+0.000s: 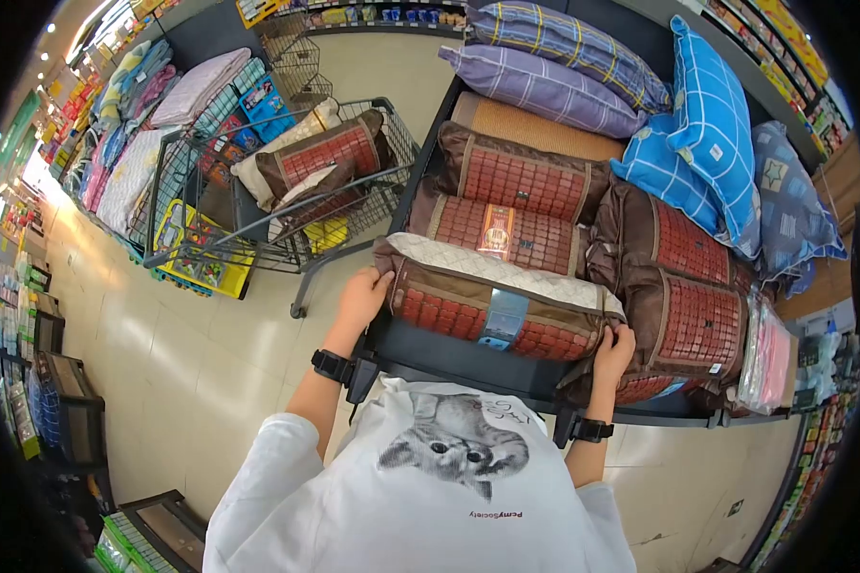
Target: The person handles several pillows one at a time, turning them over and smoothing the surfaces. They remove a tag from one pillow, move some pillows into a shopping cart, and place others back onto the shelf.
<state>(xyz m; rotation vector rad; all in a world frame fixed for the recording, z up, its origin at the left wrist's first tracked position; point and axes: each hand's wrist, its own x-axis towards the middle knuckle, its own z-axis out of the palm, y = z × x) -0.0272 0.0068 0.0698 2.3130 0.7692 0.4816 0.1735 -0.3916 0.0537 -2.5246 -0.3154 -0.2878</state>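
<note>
A dark display table (pixel 449 361) carries rows of brown mat-covered pillows (pixel 524 180) and checked cushions (pixel 707 124). A wire shopping cart (pixel 397 143) off its left edge holds similar pillows. At the table's near edge lies a blue-banded mat pillow (pixel 449 304), its two ends clasped by the left hand (pixel 363 296) and right hand (pixel 613 350).

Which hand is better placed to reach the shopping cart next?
Probably the left: left hand grips the pillow end beside the shopping cart; right hand holds the far end.
</note>
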